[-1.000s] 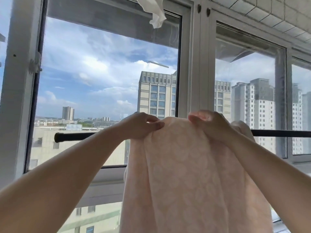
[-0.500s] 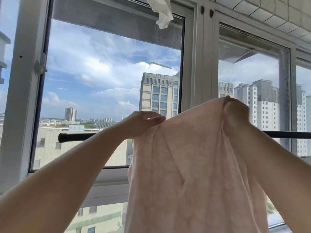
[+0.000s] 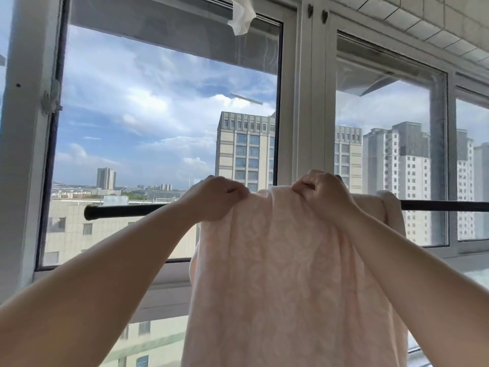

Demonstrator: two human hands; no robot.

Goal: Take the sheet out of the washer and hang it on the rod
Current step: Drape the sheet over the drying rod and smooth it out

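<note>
Two hands hold a pink sheet up at a black rod.

Two bare arms reach up from the bottom corners. A big pink sheet hangs down between them, soft and wrinkly, with a faint leafy pattern. The left hand has its fingers curled tight on the top edge of the sheet. The right hand pinches the top edge too, just beside the left one. The sheet's top sits at the black rod, and a bit of it folds over the rod on the right. Behind the rod is a big window. Far away are tall buildings and a blue sky with clouds.
</note>
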